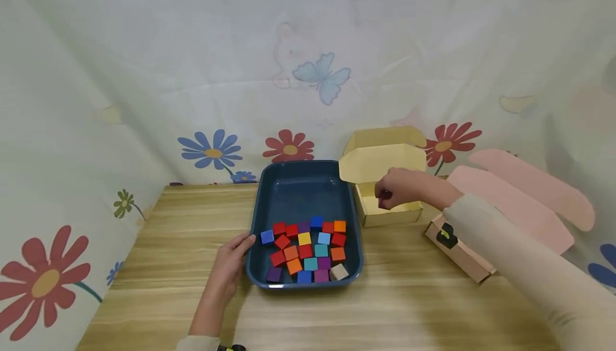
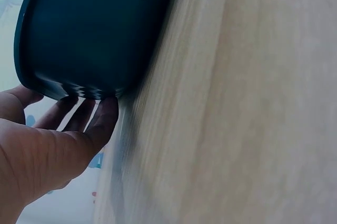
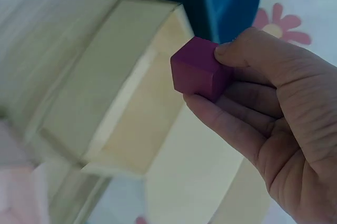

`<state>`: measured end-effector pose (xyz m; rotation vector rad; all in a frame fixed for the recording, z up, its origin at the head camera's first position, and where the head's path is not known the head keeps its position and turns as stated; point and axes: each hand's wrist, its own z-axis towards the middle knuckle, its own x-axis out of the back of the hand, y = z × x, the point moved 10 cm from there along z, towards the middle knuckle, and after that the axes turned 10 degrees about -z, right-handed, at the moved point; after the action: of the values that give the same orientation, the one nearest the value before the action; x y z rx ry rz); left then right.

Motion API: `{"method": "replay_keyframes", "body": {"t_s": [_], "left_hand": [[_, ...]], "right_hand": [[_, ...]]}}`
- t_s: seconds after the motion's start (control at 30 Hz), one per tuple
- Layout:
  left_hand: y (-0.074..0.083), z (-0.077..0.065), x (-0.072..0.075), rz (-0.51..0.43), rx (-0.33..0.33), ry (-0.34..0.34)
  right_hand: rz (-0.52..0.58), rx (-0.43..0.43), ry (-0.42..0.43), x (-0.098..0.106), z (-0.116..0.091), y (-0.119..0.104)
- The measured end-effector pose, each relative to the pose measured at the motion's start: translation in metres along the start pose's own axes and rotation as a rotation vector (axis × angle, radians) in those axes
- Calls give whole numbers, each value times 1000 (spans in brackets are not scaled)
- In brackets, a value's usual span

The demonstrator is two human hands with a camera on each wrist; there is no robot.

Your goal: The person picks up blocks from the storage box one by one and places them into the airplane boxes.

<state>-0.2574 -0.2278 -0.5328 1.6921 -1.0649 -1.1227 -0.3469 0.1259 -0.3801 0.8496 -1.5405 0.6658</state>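
My right hand (image 1: 401, 188) pinches a purple cube (image 3: 197, 69) between thumb and fingers. It hovers over the open yellow box (image 3: 142, 98), whose lid stands raised behind. The inside of that box is partly hidden by the hand in the head view. My left hand (image 1: 228, 265) touches the left side of the dark blue tray (image 1: 303, 193), with its fingertips against the outer wall (image 2: 95, 40). Several coloured cubes, among them a yellow cube (image 1: 304, 238) and a wooden-coloured cube (image 1: 339, 272), lie in the near half of the tray.
An open pink box (image 1: 462, 257) stands to the right, its lid (image 1: 510, 206) folded back and part of it behind the right sleeve. Everything rests on a wood-grain table (image 1: 192, 222). A flowered cloth (image 1: 216, 73) hangs behind and at the sides.
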Motion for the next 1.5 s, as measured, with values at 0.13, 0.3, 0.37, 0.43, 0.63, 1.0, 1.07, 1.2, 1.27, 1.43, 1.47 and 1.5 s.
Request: {"method": "replay_keyframes", "body": {"t_s": [0.13,0.3,0.37,0.43,0.63,1.0,1.07,1.2,1.27,1.43,1.47,1.5], "left_hand": [[0,-1,1,4,8,-10],[-2,-1,0,-5,15,-17],[-2,-1,1,-9,13,-13],[-2,-2,3,-11,12,-8],[-2,-1,3,-26,10,-11],[-5,0,1,-33,26,-8],[-4,0,2,-32,29,-8],[-4,-1,3,-34,39,-13],[-3,-1,3,-35,42,-17],[-2,-1,2,-35,50,-24],[-2,-1,2,-33,52,-24],[-2,-1,2,-33,51,-23]], "right_hand": [[20,-22,-12,-12,-29,12],[56,-61,31,-18,-60,28],[62,-83,44,-20,-69,33],[64,-92,58,-23,-75,36],[85,-115,73,-28,-83,41],[128,-253,-29,-41,-109,54],[145,-278,-62,-45,-116,55],[174,-300,-93,-53,-130,57],[191,-296,-103,-58,-135,56],[236,-252,-142,-74,-144,53],[240,-243,-145,-76,-144,52],[245,-239,-150,-79,-145,52]]}}
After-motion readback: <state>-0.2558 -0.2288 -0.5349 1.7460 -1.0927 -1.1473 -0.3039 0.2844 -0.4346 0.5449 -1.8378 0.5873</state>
